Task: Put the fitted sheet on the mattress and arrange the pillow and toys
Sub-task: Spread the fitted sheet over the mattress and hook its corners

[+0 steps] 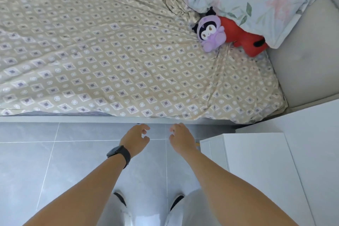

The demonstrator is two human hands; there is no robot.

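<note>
Just below the bed's edge, the left hand and right hand hang loosely curled, each grip holding nothing. Close above them the sheet lies rumpled over the mattress with its hem loose; being light, limp cloth, it looks best pinched at that hem near the corner and drawn under. Pillow and toys sit bunched by the headboard.

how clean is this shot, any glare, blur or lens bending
Head view: even soft daylight, faint shadows; the fitted sheet pattern is sharp; the bed edge bows from the wide lens; a glare patch on the floor tiles between the feet; left hand and right hand only slightly soft.
</note>
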